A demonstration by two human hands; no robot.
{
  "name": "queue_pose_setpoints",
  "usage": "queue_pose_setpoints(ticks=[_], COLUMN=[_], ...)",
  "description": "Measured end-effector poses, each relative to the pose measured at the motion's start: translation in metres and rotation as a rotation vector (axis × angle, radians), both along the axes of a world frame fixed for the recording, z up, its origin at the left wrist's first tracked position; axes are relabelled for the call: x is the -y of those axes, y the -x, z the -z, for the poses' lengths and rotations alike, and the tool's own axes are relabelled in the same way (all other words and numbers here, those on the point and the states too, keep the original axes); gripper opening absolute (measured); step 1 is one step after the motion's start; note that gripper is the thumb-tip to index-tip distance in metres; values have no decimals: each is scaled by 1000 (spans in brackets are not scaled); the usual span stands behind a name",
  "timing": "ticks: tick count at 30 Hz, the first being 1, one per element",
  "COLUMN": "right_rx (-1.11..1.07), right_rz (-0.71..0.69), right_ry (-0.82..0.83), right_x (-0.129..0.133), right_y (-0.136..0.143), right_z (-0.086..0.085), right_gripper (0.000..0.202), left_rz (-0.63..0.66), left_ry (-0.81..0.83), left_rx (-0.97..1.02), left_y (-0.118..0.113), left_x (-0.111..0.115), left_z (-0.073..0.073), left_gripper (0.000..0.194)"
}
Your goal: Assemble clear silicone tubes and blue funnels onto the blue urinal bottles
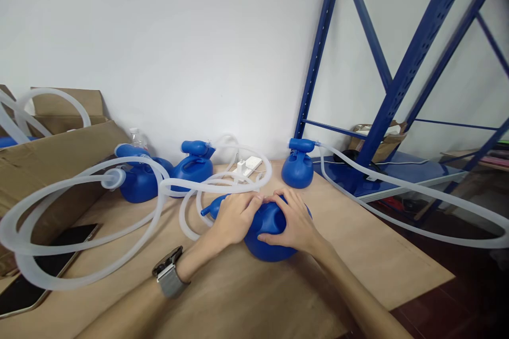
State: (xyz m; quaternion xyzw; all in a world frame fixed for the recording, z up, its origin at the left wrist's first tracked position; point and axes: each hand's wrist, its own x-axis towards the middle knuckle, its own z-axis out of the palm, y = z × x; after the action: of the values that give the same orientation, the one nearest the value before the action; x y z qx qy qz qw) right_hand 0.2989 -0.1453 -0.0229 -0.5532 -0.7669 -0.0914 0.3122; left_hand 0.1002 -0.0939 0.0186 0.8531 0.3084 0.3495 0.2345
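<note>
A rounded blue plastic jug [264, 246] rests on the table in front of me, with both hands on it. My left hand [237, 216] is closed over its upper left side, thumb towards the top. Beyond that hand a blue piece with a narrow nozzle [210, 207] sticks out to the left; its join to the jug is hidden. My right hand [295, 222] curls round the jug's right side and handle, thumb across the front. The fingertips of both hands come close together at the top.
More blue jugs [298, 172] with translucent hoses [234, 186] stand along the wall. A power strip [248, 168] lies behind. At left are a cardboard box [59, 161], a looped hose and a dark tablet-like device [24, 294]. A blue metal rack [397, 95] rises at right.
</note>
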Motion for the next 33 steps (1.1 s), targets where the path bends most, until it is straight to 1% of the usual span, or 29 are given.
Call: queue_pose_setpoints(ticks=[2, 5, 8, 11, 13, 16, 18, 21, 23, 25, 28, 30, 32, 33], right_rx=[-1, -3, -14, -24, -20, -17, -34, -48, -38, -30, -18, -13, -15, -17], right_rz=[-8, -12, -36, -61, -81, -106, -100, -88, -75, -58, -43, -34, -30, -26], right_ry=[-8, -34, -59, -123, -136, -121, -136, -104, -82, -89, -93, -91, -78, -69], right_x=[-1, -1, 1, 2, 1, -1, -4, -7, -8, -9, -10, -9, -9, -8], right_y=[0, 0, 2, 6, 9, 10, 8, 2, -2, -3, -2, -1, 1, 1], right_z=[0, 1, 1, -1, -3, -5, -3, 2, 5, 6, 5, 3, 1, 0], right_gripper=[72, 72, 67, 66, 66, 65, 67, 65, 63, 66, 69, 69, 70, 69], left_rz=[31, 129, 240, 333, 359, 398, 457, 553, 588, 597, 536, 477, 409, 346], left_ry=[-19, -70, -142, -268, -336, -340, -275, -63, 84, 200, 363, 457, 482, 444], left_rx=[-1, -42, -56, -87, -77, 16, 145, 330, 380, 419, 484, 467, 393, 335], left_y=[2, 6, 10, 16, 20, 22, 20, 16, 13, 11, 8, 7, 9, 11], left_x=[2, 0, 0, 6, 10, 11, 6, -3, -7, -9, -9, -11, -16, -20], left_z=[2, -3, -7, -5, -1, 4, 5, 4, 6, 9, 14, 14, 12, 11], left_gripper=[53, 54, 50, 61, 69, 75, 76, 72, 69, 69, 68, 70, 73, 72])
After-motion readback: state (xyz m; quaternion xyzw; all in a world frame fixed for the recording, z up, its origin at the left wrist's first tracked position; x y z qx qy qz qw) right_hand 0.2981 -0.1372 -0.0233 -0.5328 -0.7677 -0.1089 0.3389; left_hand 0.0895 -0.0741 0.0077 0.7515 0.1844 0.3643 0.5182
